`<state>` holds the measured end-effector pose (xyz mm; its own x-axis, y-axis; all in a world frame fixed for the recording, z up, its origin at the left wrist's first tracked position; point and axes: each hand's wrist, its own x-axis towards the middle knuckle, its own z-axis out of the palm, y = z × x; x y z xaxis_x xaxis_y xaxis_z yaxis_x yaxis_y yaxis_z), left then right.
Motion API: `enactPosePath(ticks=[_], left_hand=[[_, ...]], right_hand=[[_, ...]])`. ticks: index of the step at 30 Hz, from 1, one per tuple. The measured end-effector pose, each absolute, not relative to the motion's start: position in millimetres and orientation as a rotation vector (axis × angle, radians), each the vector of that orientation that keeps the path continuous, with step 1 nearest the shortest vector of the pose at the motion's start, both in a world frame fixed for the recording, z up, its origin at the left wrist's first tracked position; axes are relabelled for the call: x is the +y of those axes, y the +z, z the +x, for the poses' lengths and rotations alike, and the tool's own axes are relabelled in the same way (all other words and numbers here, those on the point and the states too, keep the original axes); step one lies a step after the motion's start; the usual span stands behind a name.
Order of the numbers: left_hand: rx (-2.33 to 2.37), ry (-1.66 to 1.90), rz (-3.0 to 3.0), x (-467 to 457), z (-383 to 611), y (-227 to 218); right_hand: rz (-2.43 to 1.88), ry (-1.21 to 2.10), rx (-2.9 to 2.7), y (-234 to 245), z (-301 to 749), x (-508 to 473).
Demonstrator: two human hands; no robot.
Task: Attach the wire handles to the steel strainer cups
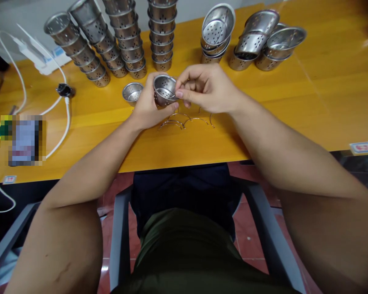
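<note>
A small perforated metal cup [164, 87] is tilted with its mouth toward me, and my left hand [150, 104] is wrapped round its left side and underside. At the cup's right rim, my right hand [202, 86] pinches a thin curved wire, mostly hidden by the fingers. Several loose curved wires [184, 120] lie on the table just below both hands. Another perforated cup [132, 93] stands upright on the table, partly behind my left hand.
Tall stacks of perforated cups [161, 36] stand along the back left. More cups [218, 30] are piled loosely at the back right, some tilted. On the left are a power strip [39, 55], a white cable [68, 118] and a blurred-out object [24, 139] on the wooden table [325, 102].
</note>
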<state>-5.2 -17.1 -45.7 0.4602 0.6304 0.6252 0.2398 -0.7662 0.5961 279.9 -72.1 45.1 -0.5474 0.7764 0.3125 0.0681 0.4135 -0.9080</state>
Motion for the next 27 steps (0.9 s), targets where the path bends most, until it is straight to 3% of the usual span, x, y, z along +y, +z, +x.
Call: enactPosePath(ticks=[14, 21, 27], left_hand=[[0.808, 1.19, 2.252, -19.8, -3.3, -43.8], [0.919, 1.303, 2.24, -17.5, 1.8, -37.5], [0.895, 1.27, 2.205, -18.2, -1.3, -42.1]], right_hand=[[-0.802, 1.191, -1.965, 48.8, 281.0, -75.9], [-0.919, 0.841, -1.995, 61.3, 281.4, -84.0], [-0.889, 0.77, -2.142, 53.0, 281.0, -80.6]])
